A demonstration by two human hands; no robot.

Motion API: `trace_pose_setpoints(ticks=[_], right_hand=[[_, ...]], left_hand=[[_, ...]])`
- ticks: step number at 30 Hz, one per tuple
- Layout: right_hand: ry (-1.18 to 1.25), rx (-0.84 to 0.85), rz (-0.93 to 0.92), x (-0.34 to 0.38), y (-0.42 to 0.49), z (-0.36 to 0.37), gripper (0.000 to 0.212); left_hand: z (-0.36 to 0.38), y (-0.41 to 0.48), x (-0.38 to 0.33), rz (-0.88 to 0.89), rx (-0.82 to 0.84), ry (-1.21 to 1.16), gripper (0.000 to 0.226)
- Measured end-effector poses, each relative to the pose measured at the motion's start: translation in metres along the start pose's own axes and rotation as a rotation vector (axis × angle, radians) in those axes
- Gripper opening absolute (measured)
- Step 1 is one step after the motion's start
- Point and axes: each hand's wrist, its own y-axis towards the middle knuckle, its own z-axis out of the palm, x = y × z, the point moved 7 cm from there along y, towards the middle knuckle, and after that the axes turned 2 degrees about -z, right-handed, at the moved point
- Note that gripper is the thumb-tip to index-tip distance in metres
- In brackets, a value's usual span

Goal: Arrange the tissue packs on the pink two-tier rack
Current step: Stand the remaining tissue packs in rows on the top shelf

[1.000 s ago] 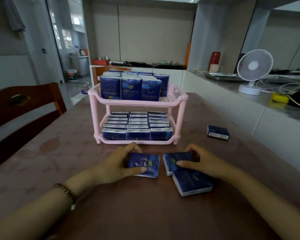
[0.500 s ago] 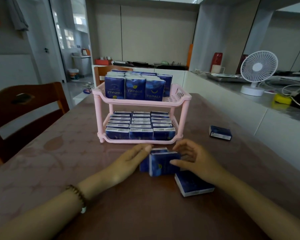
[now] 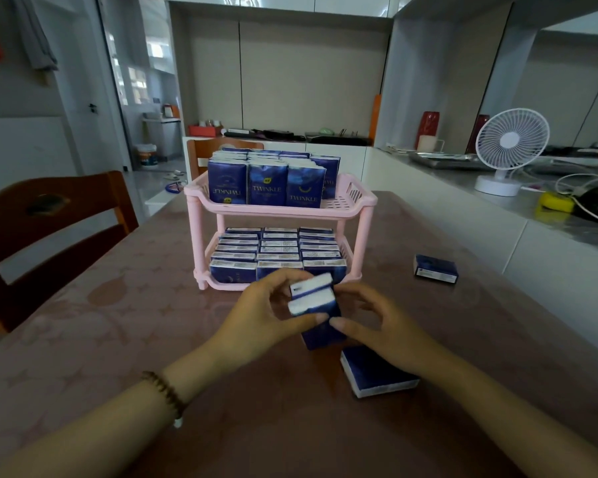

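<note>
Just in front of the pink two-tier rack [image 3: 280,210], both hands pinch two blue tissue packs [image 3: 316,307] held upright together, white ends up, above the table [image 3: 118,326]: the left hand [image 3: 266,319] grips their left side, the right hand [image 3: 377,326] their right. The rack's upper tier holds standing Twinkle packs [image 3: 268,184], its lower tier flat rows. A loose pack [image 3: 377,376] lies under the right hand; another pack [image 3: 435,269] lies right of the rack

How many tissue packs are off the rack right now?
4: two held upright together between left hand and right hand, one flat below the right hand, one far right on the table.
</note>
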Motion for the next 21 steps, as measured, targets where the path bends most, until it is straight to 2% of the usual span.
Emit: trace_pose_setpoints(ticks=[4,8,11,14,21], right_hand=[[-0.065,0.101,0.042,-0.005,0.0,0.005,0.035],[0.024,0.119,0.087,-0.013,-0.001,0.006,0.039],[0.127,0.067,0.047,-0.01,0.0,0.002,0.047],[0.126,0.042,0.008,-0.003,0.003,-0.003,0.049],[0.103,-0.033,-0.115,0.042,0.019,-0.041,0.05]], left_hand=[[0.007,-0.003,0.01,-0.048,0.102,0.006,0.049],[0.006,-0.004,0.025,-0.157,0.228,-0.045,0.049],[0.008,-0.006,0.03,-0.184,0.226,-0.088,0.044],[0.011,-0.006,0.026,-0.171,0.22,-0.099,0.045],[-0.014,0.019,-0.03,0.017,0.103,-0.019,0.04]])
